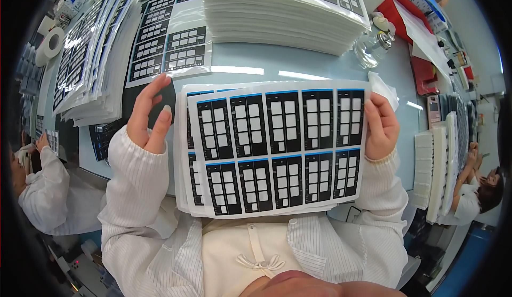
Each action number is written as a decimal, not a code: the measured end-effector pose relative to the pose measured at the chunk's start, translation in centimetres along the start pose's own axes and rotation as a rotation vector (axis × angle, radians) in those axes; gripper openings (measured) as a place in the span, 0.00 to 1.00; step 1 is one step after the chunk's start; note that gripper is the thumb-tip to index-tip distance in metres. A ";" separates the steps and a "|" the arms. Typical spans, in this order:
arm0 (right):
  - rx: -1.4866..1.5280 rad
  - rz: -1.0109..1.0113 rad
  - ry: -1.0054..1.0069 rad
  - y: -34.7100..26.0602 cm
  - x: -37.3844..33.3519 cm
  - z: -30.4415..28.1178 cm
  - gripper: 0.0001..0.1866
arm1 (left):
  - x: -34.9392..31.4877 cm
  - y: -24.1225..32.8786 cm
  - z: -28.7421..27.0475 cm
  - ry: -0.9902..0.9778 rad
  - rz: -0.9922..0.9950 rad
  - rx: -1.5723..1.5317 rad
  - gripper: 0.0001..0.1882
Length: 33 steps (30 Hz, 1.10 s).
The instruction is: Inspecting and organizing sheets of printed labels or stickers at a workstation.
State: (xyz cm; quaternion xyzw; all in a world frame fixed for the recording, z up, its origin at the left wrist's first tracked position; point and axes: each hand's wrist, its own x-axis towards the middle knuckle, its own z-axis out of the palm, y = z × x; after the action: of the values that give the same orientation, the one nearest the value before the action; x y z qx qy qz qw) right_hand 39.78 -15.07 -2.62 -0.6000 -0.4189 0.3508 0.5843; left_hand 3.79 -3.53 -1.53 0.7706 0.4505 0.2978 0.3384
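In front of me lies a stack of printed sheets [193,182], each bearing black panels with white squares and blue edges. Its top sheet [285,155] sits slightly turned and shifted right of those beneath. At the upper right edge of that sheet, my right hand [381,126] pinches it between thumb and fingers. My left hand [150,114] is off the paper, just left of the stack, with thumb and fingers apart and nothing in them.
A tall sheet pile [277,22] stands at the back. Farther left are a printed sheet [170,38], a leaning pile [90,57] and a white roll [50,46]. A glass bottle [370,49] stands back right. Co-workers sit at left [48,185] and right [474,195].
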 end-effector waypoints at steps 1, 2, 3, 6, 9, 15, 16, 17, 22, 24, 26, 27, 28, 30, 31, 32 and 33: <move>0.033 -0.042 0.025 -0.1 -0.2 0.2 0.12 | 0.5 -0.6 -0.1 0.014 0.077 0.054 0.25; 0.068 -0.084 0.049 -0.3 -0.3 0.2 0.12 | 1.0 -0.6 -0.1 0.016 0.075 0.056 0.25; 0.112 -0.070 0.059 -0.2 -0.3 0.3 0.12 | 1.4 -0.4 -0.1 -0.040 0.059 -0.034 0.25; 0.154 0.033 0.079 0.2 0.0 1.0 0.12 | 2.7 -0.5 0.8 -0.136 0.038 -0.354 0.26; 0.168 0.098 0.100 0.3 0.5 1.1 0.12 | 3.6 0.6 1.7 -0.170 -0.164 -0.446 0.22; -0.016 0.079 -0.020 -0.4 1.3 0.2 0.13 | 3.1 0.8 2.6 -0.037 -0.265 -0.465 0.15; -0.024 0.080 -0.027 -0.8 1.4 -0.1 0.13 | 3.1 0.8 2.8 -0.041 -0.215 -0.378 0.15; -0.172 0.044 -0.044 -1.6 1.5 -0.4 0.13 | 3.1 1.0 3.2 0.012 -0.209 -0.433 0.15; -0.685 -0.318 -0.061 -3.6 3.4 -0.1 0.16 | 3.2 0.6 3.5 0.039 -0.128 -0.264 0.14; -0.718 -0.328 -0.113 -4.4 3.8 2.1 0.16 | 3.3 0.3 3.6 0.029 -0.125 -0.194 0.13; -0.792 -0.528 -0.390 -4.4 4.6 4.1 0.18 | 3.1 0.1 3.6 0.040 -0.119 -0.232 0.13; -0.755 -0.536 -0.416 -3.8 4.9 5.1 0.19 | 3.3 0.4 3.5 0.030 -0.140 -0.214 0.13; -0.718 -0.545 -0.442 -3.1 5.2 6.0 0.19 | 3.4 0.6 3.5 0.021 -0.161 -0.197 0.13; -0.686 -0.520 -0.482 -1.6 5.8 7.6 0.19 | 3.3 0.3 3.6 0.014 -0.157 -0.193 0.13; -0.655 -0.494 -0.513 -1.3 6.0 8.1 0.18 | 3.3 0.4 3.8 0.023 -0.145 -0.184 0.14; -0.655 -0.493 -0.519 -1.2 6.0 8.5 0.18 | 3.2 0.3 3.8 0.033 -0.137 -0.173 0.14; -0.707 -0.520 -0.528 -1.2 5.9 8.8 0.18 | 3.2 0.1 3.8 0.035 -0.141 -0.174 0.14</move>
State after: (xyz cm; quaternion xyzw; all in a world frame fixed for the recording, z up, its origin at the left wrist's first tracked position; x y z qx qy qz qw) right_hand 34.03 -6.09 -1.69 -0.5279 -0.7807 0.1704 0.2876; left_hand 8.06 -1.67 -3.21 0.6992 0.4820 0.3249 0.4162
